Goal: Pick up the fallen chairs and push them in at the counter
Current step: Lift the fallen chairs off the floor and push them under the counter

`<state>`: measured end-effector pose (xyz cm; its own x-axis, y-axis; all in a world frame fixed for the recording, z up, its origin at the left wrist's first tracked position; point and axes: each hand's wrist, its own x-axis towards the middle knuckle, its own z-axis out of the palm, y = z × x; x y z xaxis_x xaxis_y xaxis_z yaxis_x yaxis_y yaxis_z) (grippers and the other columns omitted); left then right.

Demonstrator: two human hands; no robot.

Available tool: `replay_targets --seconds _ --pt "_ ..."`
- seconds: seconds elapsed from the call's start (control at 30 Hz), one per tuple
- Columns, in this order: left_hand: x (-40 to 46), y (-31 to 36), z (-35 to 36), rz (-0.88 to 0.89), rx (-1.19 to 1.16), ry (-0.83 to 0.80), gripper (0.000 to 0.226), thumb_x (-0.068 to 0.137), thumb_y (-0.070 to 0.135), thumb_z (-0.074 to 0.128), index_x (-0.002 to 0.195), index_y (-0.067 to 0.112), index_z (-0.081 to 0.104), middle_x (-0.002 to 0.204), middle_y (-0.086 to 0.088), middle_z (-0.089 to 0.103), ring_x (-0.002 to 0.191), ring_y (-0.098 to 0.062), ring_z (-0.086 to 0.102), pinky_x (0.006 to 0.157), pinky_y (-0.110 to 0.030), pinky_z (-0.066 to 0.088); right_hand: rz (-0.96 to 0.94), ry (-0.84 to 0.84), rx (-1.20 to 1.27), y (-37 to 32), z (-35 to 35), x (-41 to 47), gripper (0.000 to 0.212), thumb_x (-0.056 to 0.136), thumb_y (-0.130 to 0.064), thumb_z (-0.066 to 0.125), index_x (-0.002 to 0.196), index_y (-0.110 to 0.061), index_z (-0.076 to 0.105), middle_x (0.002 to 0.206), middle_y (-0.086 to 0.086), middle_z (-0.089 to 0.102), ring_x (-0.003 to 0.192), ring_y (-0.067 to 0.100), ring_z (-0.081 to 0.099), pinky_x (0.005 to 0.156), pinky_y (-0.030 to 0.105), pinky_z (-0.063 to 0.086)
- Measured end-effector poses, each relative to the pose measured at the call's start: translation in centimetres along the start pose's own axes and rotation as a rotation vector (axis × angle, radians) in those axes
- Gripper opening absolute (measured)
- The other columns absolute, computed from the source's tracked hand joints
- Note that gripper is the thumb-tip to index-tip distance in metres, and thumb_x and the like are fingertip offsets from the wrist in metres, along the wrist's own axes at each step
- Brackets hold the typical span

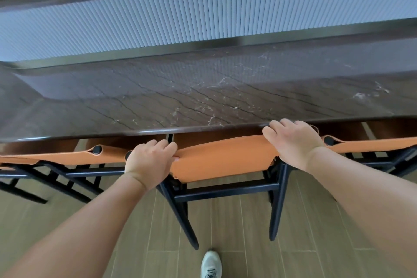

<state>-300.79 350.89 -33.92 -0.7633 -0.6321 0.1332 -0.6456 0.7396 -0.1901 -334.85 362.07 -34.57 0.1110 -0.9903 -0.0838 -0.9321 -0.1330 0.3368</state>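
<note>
Orange leather wraps the backrest of the chair (222, 157) directly in front of you, standing upright with its seat tucked under the tabletop (203, 95). Its long axis runs left to right, parallel to the tabletop edge. Your left hand (150, 160) curls over the backrest's left end, fingers hooked across the top edge. Your right hand (293, 141) grips the right end, knuckles just beside the tabletop's lip. Both hands sit about equally near, one at each end, so any further push goes straight ahead, away from you; there looks to be little travel left (watch the right knuckles against the stone).

Two matching chairs flank it: a left chair (61, 156) and a right chair (372, 143), both upright at the tabletop.

Dark brown marble with pale veins forms the tabletop; beyond it rises a ribbed white panel (203, 11). Wood-look floor (237, 232) planks lie below, with one white shoe (211, 264) behind the chair's black legs.
</note>
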Motion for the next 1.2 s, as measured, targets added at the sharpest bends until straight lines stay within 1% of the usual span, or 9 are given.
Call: replay_targets --seconds 0.2,0.33,0.4,0.5,0.67,0.77,0.9,1.03,1.2 --pt "2.3 -1.5 0.5 0.015 -0.024 0.065 0.030 0.069 0.022 0.087 0.075 0.010 0.061 0.065 -0.005 0.058 0.053 -0.030 0.056 0.046 -0.031 0.039 0.003 0.024 0.010 1.5 -0.7 1.9 0.035 0.080 -0.013 0.064 0.112 -0.014 0.050 0.096 0.002 0.053 0.081 0.024 0.052 0.061 0.034 0.042" --pt "3.1 -2.2 0.6 0.062 -0.017 0.081 0.035 0.063 0.024 0.091 0.072 0.011 0.059 0.062 -0.004 0.057 0.051 -0.028 0.056 0.043 -0.030 0.040 0.019 0.081 0.033 1.8 -1.1 2.3 0.027 0.077 -0.005 0.068 0.102 -0.009 0.057 0.084 0.006 0.053 0.070 0.026 0.050 0.055 0.038 0.045" --pt "3.2 -2.9 0.9 0.083 -0.008 0.083 0.036 0.061 0.024 0.092 0.071 0.011 0.059 0.062 -0.003 0.057 0.051 -0.028 0.056 0.043 -0.031 0.041 0.016 0.079 0.060 1.4 -1.3 2.3 0.028 0.076 -0.004 0.068 0.101 -0.009 0.058 0.084 0.007 0.053 0.070 0.027 0.050 0.054 0.037 0.044" --pt "3.4 -4.6 1.5 0.130 0.010 0.094 0.035 0.062 0.024 0.091 0.072 0.012 0.060 0.064 -0.004 0.057 0.052 -0.028 0.055 0.042 -0.030 0.041 0.004 0.094 0.096 0.1 -1.2 2.4 0.038 0.069 -0.004 0.070 0.104 -0.010 0.059 0.086 0.007 0.055 0.072 0.027 0.052 0.054 0.037 0.042" --pt "4.2 -7.6 2.8 0.176 0.020 0.118 0.030 0.070 0.025 0.085 0.080 0.012 0.061 0.072 -0.007 0.057 0.057 -0.029 0.054 0.043 -0.033 0.043 0.005 0.151 0.156 -2.0 -1.3 2.7 0.045 0.051 0.004 0.075 0.092 -0.006 0.058 0.075 0.010 0.052 0.062 0.029 0.050 0.047 0.037 0.043" --pt "4.4 -9.0 3.4 0.189 0.035 0.120 0.024 0.081 0.027 0.074 0.087 0.014 0.056 0.078 -0.009 0.054 0.060 -0.030 0.053 0.042 -0.035 0.040 0.008 0.157 0.160 -3.0 -1.1 3.2 0.042 0.056 0.004 0.073 0.092 -0.007 0.056 0.075 0.010 0.052 0.062 0.027 0.048 0.047 0.037 0.043" --pt "4.9 -10.4 3.3 0.133 0.016 0.079 0.031 0.067 0.023 0.087 0.080 0.010 0.062 0.075 -0.010 0.053 0.061 -0.031 0.054 0.044 -0.033 0.040 0.012 0.167 0.164 -4.2 -1.0 4.2 0.032 0.068 0.004 0.064 0.097 -0.007 0.054 0.079 0.010 0.053 0.065 0.028 0.050 0.050 0.039 0.045" --pt "5.7 -11.0 2.8 0.111 0.006 0.015 0.034 0.068 0.025 0.087 0.077 0.009 0.058 0.073 -0.009 0.053 0.061 -0.031 0.054 0.046 -0.033 0.040 0.008 0.260 0.178 -4.3 -1.1 5.0 0.027 0.068 0.006 0.045 0.090 -0.006 0.055 0.073 0.011 0.050 0.060 0.028 0.046 0.046 0.037 0.040" --pt "5.8 -11.4 3.0 0.067 0.029 -0.063 0.031 0.082 0.040 0.073 0.084 0.015 0.055 0.079 -0.003 0.053 0.070 -0.026 0.056 0.050 -0.032 0.035 0.007 0.254 0.181 -4.7 -1.3 5.3 0.028 0.064 0.008 0.058 0.089 -0.005 0.056 0.073 0.012 0.052 0.060 0.030 0.049 0.047 0.039 0.044"
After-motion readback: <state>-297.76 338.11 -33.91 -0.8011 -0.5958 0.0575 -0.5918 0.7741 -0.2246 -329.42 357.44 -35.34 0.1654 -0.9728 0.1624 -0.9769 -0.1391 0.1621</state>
